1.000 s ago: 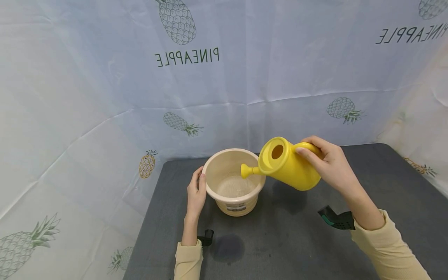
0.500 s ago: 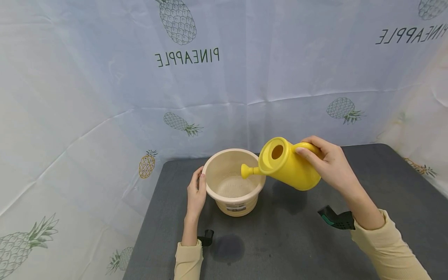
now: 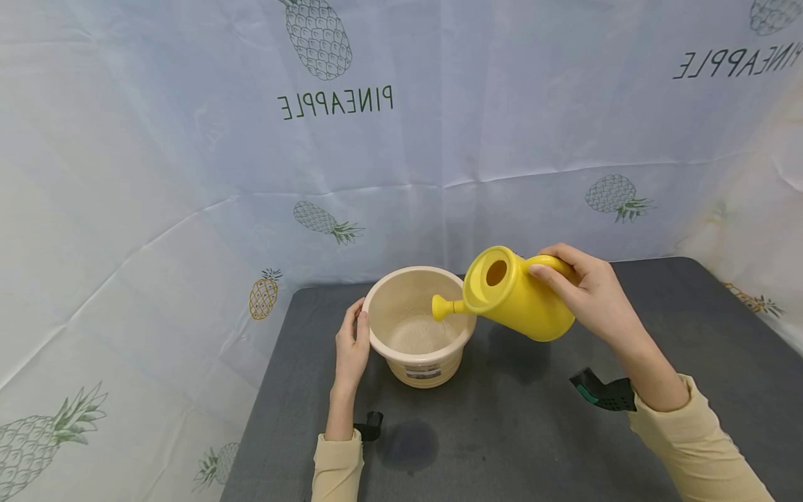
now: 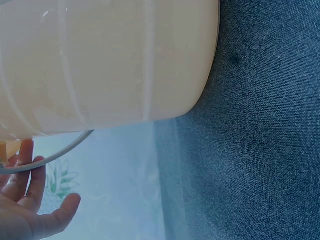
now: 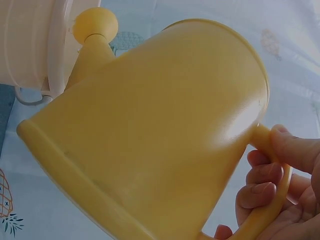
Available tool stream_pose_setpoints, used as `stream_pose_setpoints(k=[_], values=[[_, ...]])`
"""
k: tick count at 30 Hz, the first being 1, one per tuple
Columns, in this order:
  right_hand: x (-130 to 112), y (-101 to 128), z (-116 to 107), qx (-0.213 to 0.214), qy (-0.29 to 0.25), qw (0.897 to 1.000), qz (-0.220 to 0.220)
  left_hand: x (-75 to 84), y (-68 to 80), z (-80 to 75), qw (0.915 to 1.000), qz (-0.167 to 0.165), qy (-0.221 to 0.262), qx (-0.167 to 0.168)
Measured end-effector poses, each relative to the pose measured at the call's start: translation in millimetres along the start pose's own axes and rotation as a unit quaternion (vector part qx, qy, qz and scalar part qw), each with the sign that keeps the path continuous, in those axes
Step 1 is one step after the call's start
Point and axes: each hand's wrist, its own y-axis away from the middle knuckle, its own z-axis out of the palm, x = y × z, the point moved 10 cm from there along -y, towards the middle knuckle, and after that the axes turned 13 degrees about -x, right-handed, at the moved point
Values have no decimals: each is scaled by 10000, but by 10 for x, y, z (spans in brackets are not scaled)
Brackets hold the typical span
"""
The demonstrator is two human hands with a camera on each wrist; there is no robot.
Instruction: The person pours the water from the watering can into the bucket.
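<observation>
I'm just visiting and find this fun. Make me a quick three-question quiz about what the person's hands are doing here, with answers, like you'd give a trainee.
1. Which of the person's hands holds the yellow watering can? A) left only; B) right only; C) both.
2. True or false: the watering can stands upright on the table.
3. What does the left hand touch?

Key:
1. B: the right hand grips it by its handle.
2. False: it is held up in the air and tilted, its nozzle over the bucket's opening.
3. The beige bucket, near its rim.
</observation>
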Motion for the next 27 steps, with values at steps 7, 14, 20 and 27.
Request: stream_pose_setpoints(k=[7,14,20,27], values=[[2,3,4,-20,8,10000,-34,-113,-15,12,9999,-68,107,-29],[-6,-3,5,-41,0,10000,-36,-374,-35,4,9999,-6,38,106],[-34,-11,15,-83,9,9999,-141,-394,-32,4,9999,-46,59,98],[-27,-19,15,-74,34,9999,-92,-233,-25,1,10000,-47,60,44]])
